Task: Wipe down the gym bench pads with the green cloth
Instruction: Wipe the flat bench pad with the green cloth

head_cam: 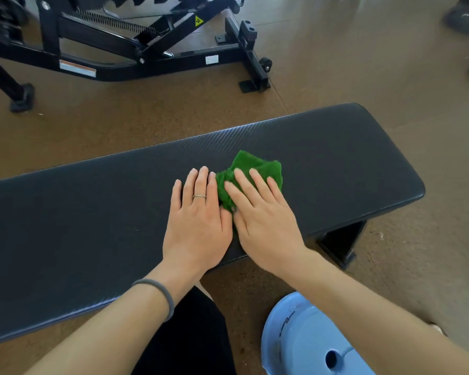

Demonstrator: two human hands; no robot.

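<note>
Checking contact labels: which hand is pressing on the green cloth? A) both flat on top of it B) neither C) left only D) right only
D: the right hand lies flat on the green cloth, while the left hand rests flat on the bench pad beside it.

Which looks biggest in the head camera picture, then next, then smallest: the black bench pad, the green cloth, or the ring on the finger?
1. Black bench pad, stretching nearly across the picture.
2. Green cloth, bunched and partly hidden under the right hand.
3. Ring on the left hand, tiny.
</note>
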